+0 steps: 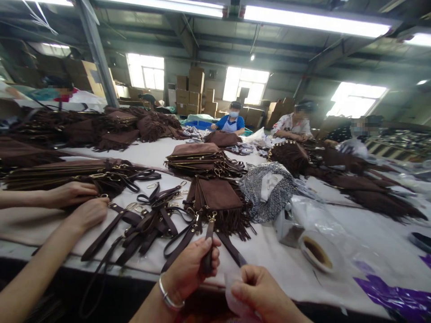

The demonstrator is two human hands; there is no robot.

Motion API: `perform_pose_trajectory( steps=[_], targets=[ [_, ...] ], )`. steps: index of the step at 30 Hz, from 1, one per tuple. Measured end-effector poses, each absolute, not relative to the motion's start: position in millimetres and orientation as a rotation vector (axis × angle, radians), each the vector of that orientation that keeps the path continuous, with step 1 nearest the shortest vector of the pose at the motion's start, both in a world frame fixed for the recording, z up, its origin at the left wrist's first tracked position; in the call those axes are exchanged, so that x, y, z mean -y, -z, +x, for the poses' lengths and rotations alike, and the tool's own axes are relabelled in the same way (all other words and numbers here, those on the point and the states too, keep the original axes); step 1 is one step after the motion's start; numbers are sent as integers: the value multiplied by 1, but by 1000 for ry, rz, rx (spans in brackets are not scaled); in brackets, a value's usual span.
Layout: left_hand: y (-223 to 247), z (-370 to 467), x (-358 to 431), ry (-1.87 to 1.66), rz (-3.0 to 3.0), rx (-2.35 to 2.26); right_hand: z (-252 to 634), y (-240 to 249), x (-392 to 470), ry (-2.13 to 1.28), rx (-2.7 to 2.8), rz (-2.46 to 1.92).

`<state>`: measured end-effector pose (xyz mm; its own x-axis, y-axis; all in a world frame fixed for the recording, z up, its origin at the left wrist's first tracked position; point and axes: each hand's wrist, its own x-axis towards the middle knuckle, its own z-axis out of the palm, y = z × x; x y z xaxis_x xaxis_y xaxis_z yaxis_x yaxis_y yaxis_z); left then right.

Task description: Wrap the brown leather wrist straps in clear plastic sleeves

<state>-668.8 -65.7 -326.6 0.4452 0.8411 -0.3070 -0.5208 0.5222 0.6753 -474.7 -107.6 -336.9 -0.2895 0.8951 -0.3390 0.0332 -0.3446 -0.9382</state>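
At the near edge of the table, my left hand [192, 264] is closed around a brown wrist strap [209, 231]. A gold clasp joins that strap to a brown fringed pouch [218, 195], which lies at the front of a small group of pouches. My right hand [261, 289], to the right and lower, pinches a pale translucent sheet [230, 291], perhaps thin film. Another dark strap [229, 246] stretches from under the pouch toward the right fingertips; whether they touch it I cannot tell. A silver bangle [170, 296] circles my left wrist.
A co-worker's hands [89, 208] work at the left beside loose straps [148, 229]. Stacked pouches [202, 157] lie behind. To the right are a patterned cloth [266, 190], a metal tape dispenser [288, 226], a tape roll [316, 253] and purple plastic [393, 291].
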Motion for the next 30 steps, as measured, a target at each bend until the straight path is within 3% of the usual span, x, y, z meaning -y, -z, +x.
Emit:
perform_pose_trajectory(
  steps=[5,18,30],
  targets=[
    [323,-668,65,-767,696,-784,-480,354,117,-1832,1161,-1271],
    [318,-669,68,-771,939,-825,-485,340,114,-1452,1453,-1532],
    [323,-668,69,-754,1155,-1008,-488,348,108,-1466,1390,-1499]
  ],
)
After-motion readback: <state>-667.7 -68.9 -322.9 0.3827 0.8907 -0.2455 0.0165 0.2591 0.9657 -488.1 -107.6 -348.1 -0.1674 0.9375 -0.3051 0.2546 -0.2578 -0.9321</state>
